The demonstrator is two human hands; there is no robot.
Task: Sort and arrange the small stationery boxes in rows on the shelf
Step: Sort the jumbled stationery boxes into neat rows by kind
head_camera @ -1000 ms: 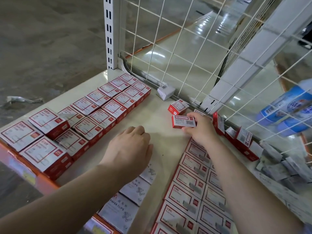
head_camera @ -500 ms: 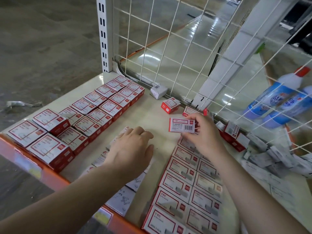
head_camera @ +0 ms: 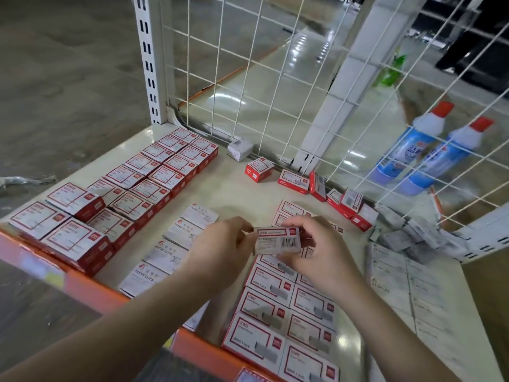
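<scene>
The box sits mid-air w/ its long axis running 9-to-3, pinched at both ends btwn left hand & right hand, just above the far end of the red-box rows, unsorted boxes at 1 o'clock.

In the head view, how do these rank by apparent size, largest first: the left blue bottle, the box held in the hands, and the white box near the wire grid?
1. Left blue bottle, clearly largest.
2. Box held in the hands.
3. White box, smallest, but it is farther from the camera, so its true size against the held box is unsure.
</scene>
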